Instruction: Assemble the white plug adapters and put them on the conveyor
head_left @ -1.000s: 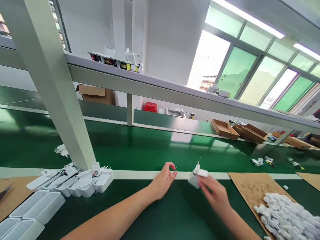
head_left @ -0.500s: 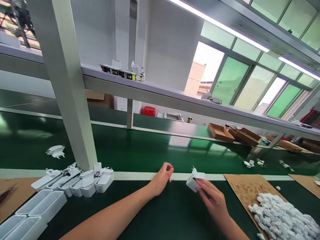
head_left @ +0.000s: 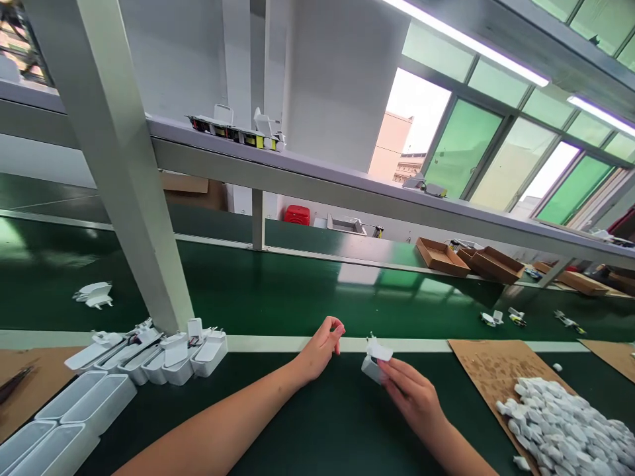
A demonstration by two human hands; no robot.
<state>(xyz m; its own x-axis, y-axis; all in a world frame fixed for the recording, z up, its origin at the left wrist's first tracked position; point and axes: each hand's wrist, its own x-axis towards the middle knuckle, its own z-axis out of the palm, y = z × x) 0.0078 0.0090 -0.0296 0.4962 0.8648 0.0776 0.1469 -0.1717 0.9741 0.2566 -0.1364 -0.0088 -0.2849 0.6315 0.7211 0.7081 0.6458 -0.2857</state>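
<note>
My right hand (head_left: 409, 390) grips a small white plastic housing (head_left: 372, 369) between thumb and fingers, above the dark green work surface. A white flap-like piece (head_left: 380, 349) sits over the housing's top, with a thin part sticking up beside it. To the left, my left hand (head_left: 321, 349) is closed, its fingers curled against the thumb. Whether anything small is in it is hidden. The two hands are apart, and my left hand does not touch the housing.
At left stand white open boxes (head_left: 94, 403) and a row of filled housings (head_left: 178, 363) beside a metal post (head_left: 119, 165). At right, a heap of small white parts (head_left: 565, 423) lies on cardboard (head_left: 496, 370). Behind runs a green conveyor belt (head_left: 278, 291) carrying a few assemblies (head_left: 492, 318).
My right hand has moved left with the housing, closer to my left hand, and the housing has turned slightly. My left hand stays nearly in place. The view has shifted a little.
</note>
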